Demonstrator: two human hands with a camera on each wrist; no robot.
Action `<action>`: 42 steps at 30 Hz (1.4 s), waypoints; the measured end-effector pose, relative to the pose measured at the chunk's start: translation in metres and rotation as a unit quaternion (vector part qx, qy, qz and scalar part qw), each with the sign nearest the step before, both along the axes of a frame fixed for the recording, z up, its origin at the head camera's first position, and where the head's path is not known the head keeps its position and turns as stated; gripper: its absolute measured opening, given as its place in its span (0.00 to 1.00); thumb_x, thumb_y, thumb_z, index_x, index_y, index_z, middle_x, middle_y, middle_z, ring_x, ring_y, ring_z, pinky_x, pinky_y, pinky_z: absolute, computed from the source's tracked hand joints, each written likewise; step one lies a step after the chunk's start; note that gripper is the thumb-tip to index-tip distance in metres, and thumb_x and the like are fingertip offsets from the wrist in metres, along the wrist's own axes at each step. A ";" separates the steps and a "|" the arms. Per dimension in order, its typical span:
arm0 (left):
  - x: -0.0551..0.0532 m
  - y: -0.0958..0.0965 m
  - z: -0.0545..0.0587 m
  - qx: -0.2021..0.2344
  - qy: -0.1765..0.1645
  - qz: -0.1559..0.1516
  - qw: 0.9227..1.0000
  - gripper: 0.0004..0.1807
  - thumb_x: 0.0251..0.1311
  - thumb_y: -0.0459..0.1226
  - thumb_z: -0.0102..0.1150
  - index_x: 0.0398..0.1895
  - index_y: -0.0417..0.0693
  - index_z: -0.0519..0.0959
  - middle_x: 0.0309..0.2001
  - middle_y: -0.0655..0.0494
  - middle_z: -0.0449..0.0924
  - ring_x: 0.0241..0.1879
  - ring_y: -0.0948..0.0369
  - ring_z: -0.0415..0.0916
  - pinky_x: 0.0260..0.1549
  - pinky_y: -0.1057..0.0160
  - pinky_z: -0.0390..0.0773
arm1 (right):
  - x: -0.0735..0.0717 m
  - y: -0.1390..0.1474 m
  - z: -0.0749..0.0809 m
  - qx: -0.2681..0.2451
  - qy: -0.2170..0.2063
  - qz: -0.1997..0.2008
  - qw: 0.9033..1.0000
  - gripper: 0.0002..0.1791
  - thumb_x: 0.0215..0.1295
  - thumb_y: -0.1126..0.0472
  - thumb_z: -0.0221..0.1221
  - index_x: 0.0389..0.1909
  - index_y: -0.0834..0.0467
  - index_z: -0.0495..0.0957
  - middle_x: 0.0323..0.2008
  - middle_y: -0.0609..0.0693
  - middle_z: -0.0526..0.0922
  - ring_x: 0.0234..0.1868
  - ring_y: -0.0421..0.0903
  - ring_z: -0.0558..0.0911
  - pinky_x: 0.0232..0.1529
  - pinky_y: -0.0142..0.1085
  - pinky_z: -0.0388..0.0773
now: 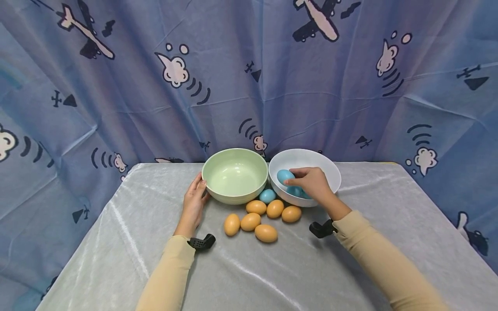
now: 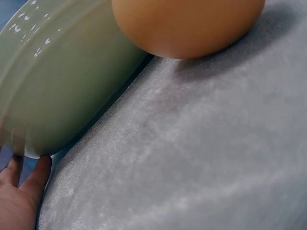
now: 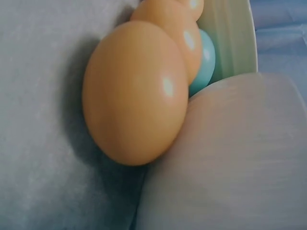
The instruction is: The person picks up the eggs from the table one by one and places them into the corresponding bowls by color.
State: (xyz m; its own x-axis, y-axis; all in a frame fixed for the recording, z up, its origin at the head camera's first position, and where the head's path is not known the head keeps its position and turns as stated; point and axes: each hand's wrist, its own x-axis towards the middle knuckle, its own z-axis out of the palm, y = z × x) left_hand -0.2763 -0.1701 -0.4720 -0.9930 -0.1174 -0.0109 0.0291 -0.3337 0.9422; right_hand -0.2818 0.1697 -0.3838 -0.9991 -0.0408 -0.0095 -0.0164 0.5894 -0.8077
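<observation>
My right hand (image 1: 313, 183) is over the white bowl (image 1: 334, 172) and pinches a blue egg (image 1: 285, 176) between thumb and fingers. Other blue eggs (image 1: 294, 191) lie inside that bowl, partly behind the hand. At the left, my left hand (image 1: 193, 203) rests its fingers against the outer side of the pale green bowl (image 1: 234, 172); in the left wrist view the fingers (image 2: 41, 175) look fairly straight against it. Inside, the green bowl holds nothing. One blue egg (image 1: 267, 196) sits on the table in front of where the bowls meet. The right wrist view does not show the right hand.
Several orange eggs (image 1: 250, 221) lie on the grey cloth-covered table (image 1: 241, 280) in front of the bowls. One orange egg (image 3: 136, 93) is close against the white bowl's outside. A blue patterned curtain (image 1: 233, 65) hangs behind the table.
</observation>
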 end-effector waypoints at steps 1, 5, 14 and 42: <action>0.000 0.000 0.000 -0.002 0.000 0.000 1.000 0.32 0.76 0.42 0.48 0.79 0.50 0.53 0.80 0.54 0.51 0.78 0.58 0.51 0.75 0.52 0.59 | -0.001 0.000 -0.001 0.003 0.000 0.002 1.000 0.30 0.57 0.52 0.71 0.60 0.60 0.80 0.57 0.59 0.83 0.61 0.56 0.80 0.64 0.48 0.75; -0.001 0.000 0.000 -0.001 0.000 -0.001 1.000 0.32 0.76 0.42 0.47 0.79 0.49 0.53 0.80 0.53 0.50 0.78 0.57 0.52 0.75 0.51 0.58 | -0.005 -0.001 -0.004 0.019 -0.001 0.011 1.000 0.31 0.57 0.52 0.72 0.60 0.61 0.79 0.57 0.60 0.83 0.61 0.57 0.80 0.64 0.49 0.75; -0.001 0.000 0.003 -0.003 -0.001 -0.002 1.000 0.32 0.76 0.42 0.47 0.79 0.50 0.53 0.80 0.54 0.50 0.78 0.58 0.52 0.75 0.52 0.59 | -0.012 -0.003 -0.005 0.042 -0.006 0.026 0.999 0.30 0.57 0.53 0.71 0.60 0.62 0.79 0.57 0.61 0.82 0.61 0.58 0.79 0.64 0.50 0.75; 0.000 0.000 0.001 -0.010 0.000 0.000 1.000 0.33 0.75 0.43 0.48 0.79 0.50 0.53 0.80 0.54 0.50 0.78 0.59 0.51 0.75 0.52 0.59 | -0.017 -0.006 -0.008 0.077 -0.020 0.037 0.996 0.32 0.56 0.53 0.72 0.61 0.61 0.78 0.57 0.58 0.82 0.63 0.57 0.77 0.64 0.49 0.75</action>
